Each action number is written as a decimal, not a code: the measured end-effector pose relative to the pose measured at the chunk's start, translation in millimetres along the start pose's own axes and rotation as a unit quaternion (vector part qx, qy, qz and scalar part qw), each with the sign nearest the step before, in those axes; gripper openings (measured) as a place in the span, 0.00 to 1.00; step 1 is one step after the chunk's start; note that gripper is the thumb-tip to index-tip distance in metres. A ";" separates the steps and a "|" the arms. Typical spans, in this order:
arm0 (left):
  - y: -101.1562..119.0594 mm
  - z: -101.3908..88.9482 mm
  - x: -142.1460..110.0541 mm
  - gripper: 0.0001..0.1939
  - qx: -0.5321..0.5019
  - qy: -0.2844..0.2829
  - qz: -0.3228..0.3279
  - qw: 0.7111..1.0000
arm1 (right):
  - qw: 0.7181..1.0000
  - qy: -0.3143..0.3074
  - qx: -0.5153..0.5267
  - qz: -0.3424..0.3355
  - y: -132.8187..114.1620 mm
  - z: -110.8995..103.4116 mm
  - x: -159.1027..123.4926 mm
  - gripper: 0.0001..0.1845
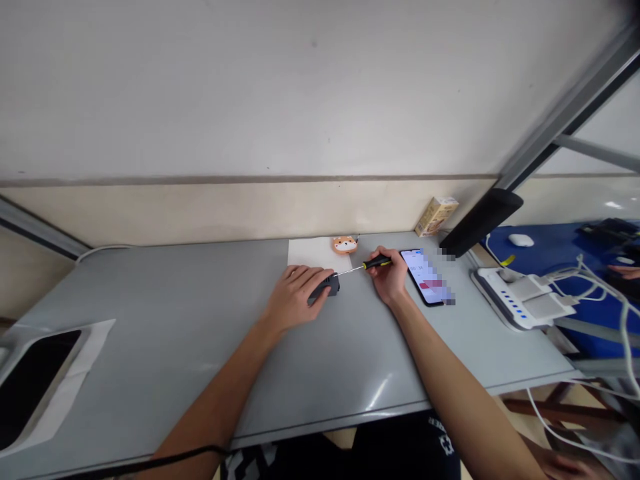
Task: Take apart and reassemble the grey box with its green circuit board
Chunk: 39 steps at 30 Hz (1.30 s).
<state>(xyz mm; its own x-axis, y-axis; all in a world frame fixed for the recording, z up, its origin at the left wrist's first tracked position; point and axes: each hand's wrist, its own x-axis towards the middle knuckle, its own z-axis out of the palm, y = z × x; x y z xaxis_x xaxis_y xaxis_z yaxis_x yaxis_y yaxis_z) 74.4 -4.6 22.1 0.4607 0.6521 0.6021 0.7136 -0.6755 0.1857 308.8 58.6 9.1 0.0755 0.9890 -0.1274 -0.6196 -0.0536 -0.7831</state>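
My left hand [299,293] is closed around a small dark grey box-shaped device [327,287] and keeps it on the grey desk [210,373]. In my right hand [389,275] is a screwdriver [376,262] with a black and yellow handle. Its thin metal shaft points left, and the tip meets the top edge of the device; whether it sits in a screw is too small to tell. Behind the device lie a white sheet of paper [311,251] and an orange case with an animal face [345,245]. A lit phone [423,277] rests just right of my right hand.
A small carton [436,217] and a black cylinder-like object [483,223] stand at the back right. A white power strip [515,307] with plugs and cables lies at the right edge. On the left is a dark-screened tablet-like device [37,380]. Another person's hand [625,271] shows far right.
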 end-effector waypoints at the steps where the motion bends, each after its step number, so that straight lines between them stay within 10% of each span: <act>1: -0.2 0.0 0.0 0.19 0.001 -0.001 0.001 1.000 | 1.000 -0.001 0.005 0.002 0.1 -0.1 0.1 0.08; 39: 0.1 -1.6 1.0 0.14 0.021 0.011 0.020 1.000 | 0.998 0.033 0.054 -0.006 3.3 -2.2 3.8 0.05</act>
<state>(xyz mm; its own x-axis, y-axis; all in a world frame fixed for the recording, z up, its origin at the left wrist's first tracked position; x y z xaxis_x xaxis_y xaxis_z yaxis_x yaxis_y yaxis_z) 74.1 -4.6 24.0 0.4782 0.6168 0.6252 0.7169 -0.6854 0.1279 308.8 61.9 4.7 0.1323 0.9782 -0.1601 -0.6980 -0.0227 -0.7157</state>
